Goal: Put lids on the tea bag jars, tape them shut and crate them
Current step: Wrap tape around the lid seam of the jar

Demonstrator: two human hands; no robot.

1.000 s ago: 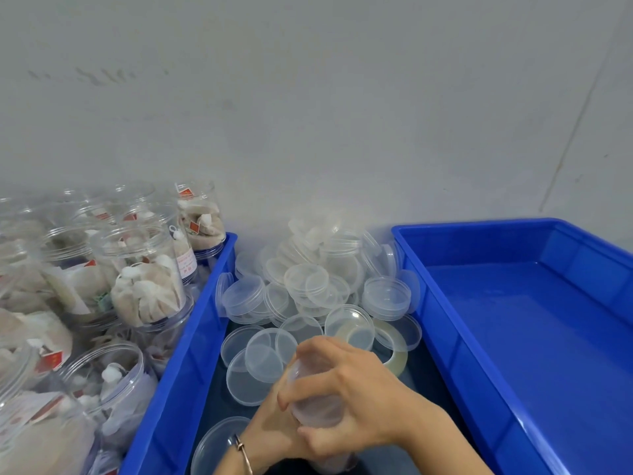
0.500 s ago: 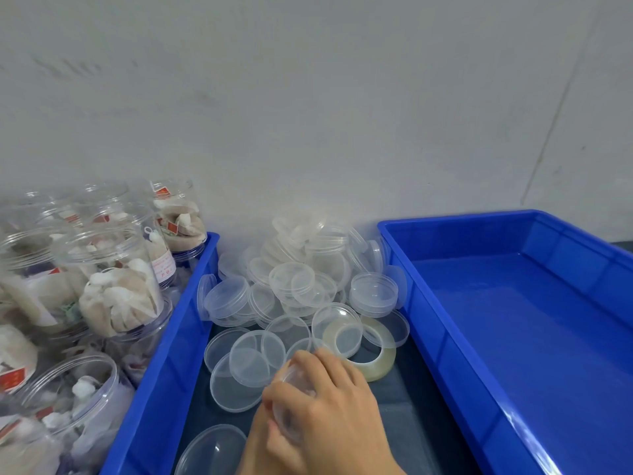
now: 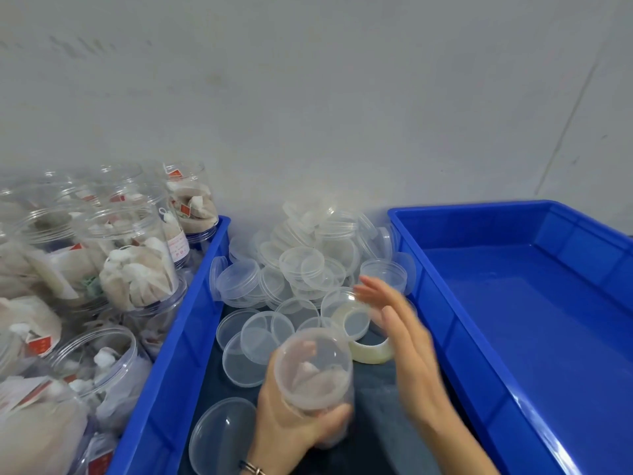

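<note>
Holding tea bags, the lidded clear jar looks cloudy in left hand.

Red tags and white label on jars: print blurred, unreadable.

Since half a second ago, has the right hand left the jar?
Yes. The right hand is off the jar and has moved right and away, with fingers straight over the tape roll, toward the empty crate. The left hand still grips the jar.

Clear glossy plastic jar and lids; smooth shiny blue plastic crate; matt grey wall.
</note>
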